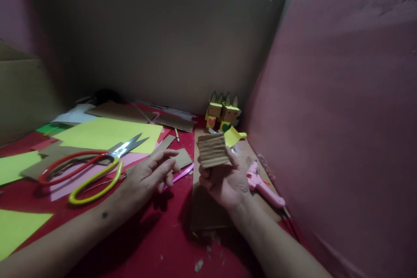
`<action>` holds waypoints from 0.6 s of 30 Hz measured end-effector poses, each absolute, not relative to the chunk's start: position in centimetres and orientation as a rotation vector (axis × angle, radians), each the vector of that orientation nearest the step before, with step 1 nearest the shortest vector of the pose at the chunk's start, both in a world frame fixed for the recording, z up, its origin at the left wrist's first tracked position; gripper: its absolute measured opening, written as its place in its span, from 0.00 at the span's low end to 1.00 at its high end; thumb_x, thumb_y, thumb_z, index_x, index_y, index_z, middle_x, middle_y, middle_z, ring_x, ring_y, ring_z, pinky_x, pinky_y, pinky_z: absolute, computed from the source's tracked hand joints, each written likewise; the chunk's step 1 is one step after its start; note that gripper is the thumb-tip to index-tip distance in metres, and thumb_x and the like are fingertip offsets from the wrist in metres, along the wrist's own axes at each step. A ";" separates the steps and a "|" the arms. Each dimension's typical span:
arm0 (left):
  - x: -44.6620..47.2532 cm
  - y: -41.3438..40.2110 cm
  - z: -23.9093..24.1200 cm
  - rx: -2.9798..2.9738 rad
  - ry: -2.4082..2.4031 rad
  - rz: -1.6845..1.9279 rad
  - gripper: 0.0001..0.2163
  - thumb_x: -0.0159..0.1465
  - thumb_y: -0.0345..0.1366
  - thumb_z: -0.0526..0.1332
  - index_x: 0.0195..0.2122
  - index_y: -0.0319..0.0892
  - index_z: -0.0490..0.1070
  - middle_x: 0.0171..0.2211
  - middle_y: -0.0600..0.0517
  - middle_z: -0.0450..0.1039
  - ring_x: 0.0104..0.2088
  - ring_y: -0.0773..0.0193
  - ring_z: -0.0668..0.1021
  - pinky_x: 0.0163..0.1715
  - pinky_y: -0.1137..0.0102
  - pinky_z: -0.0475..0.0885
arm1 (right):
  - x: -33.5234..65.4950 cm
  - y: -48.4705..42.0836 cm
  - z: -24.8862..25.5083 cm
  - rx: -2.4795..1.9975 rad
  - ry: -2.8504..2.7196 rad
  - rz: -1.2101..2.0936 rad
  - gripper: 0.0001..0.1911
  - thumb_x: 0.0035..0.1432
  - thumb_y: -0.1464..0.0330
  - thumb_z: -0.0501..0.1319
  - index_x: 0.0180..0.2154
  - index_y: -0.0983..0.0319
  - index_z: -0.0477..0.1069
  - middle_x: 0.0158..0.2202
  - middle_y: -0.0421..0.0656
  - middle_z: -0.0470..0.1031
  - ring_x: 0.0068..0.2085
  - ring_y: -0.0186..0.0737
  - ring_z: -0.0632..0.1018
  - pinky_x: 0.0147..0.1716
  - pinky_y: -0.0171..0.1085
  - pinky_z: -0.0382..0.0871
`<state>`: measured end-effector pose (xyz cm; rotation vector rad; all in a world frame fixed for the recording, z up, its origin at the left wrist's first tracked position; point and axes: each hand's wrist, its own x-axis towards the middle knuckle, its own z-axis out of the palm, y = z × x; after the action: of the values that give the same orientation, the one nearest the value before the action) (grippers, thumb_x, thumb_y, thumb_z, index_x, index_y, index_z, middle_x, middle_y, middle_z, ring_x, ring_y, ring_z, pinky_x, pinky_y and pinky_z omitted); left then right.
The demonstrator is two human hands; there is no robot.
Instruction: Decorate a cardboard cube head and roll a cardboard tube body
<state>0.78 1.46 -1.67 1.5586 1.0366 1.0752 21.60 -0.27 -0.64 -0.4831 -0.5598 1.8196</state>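
In my right hand is a small piece of corrugated cardboard, roughly square, its ridged side showing; the fingers curl behind and beneath it. My left hand hovers over the red surface with its fingers loosely bent and apart, holding nothing. Close to those fingertips lies a pink pen-like stick, beside a flat cardboard scrap. Below my right hand is a brown cardboard sheet. A pink hot glue gun rests on it to the right.
Large scissors with red and yellow handles lie on yellow paper and cardboard at left. Two small cardboard figures with pointed tops stand at the back. A pink wall bounds the right side. Yellow paper lies before the figures.
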 end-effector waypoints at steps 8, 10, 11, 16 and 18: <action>0.5 1.1 -0.2 1.381 0.821 1.187 0.26 0.64 0.54 0.61 0.56 0.41 0.72 0.49 0.42 0.77 0.46 0.50 0.80 0.40 0.62 0.78 | 20.9 -1.1 0.0 -0.560 -1.019 1.506 0.19 0.43 0.71 0.69 0.42 0.61 0.79 0.41 0.45 0.83 0.44 0.48 0.80 0.45 0.44 0.74; 0.3 0.9 -0.1 1.500 0.856 1.178 0.28 0.61 0.54 0.65 0.58 0.44 0.72 0.53 0.42 0.77 0.54 0.44 0.77 0.49 0.56 0.77 | 20.8 -1.1 -0.1 -0.604 -1.027 1.494 0.20 0.42 0.71 0.69 0.42 0.60 0.79 0.41 0.44 0.82 0.44 0.48 0.80 0.46 0.44 0.73; 0.2 0.9 -0.1 1.542 0.877 1.159 0.29 0.59 0.53 0.67 0.58 0.46 0.72 0.55 0.43 0.77 0.55 0.42 0.77 0.51 0.56 0.77 | 20.8 -1.0 -0.2 -0.635 -1.026 1.493 0.20 0.42 0.71 0.69 0.42 0.59 0.78 0.42 0.43 0.82 0.43 0.48 0.80 0.45 0.44 0.74; 0.2 1.1 -0.5 1.632 0.951 1.097 0.26 0.60 0.48 0.67 0.59 0.46 0.72 0.50 0.44 0.79 0.50 0.46 0.80 0.47 0.57 0.78 | 21.2 -0.5 -1.2 -0.753 -1.083 1.480 0.22 0.42 0.72 0.71 0.44 0.59 0.77 0.41 0.42 0.81 0.42 0.45 0.79 0.42 0.41 0.73; 0.3 1.2 -0.7 1.675 0.979 1.100 0.25 0.61 0.48 0.67 0.58 0.45 0.72 0.51 0.44 0.79 0.49 0.48 0.81 0.48 0.57 0.78 | 21.5 -0.4 -1.3 -0.789 -1.154 1.453 0.24 0.42 0.73 0.72 0.45 0.59 0.77 0.42 0.42 0.81 0.44 0.45 0.78 0.45 0.41 0.72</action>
<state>0.31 1.21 -0.70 1.6754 0.9793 1.1000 21.47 -0.39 -1.34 -0.7893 -1.1543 1.4530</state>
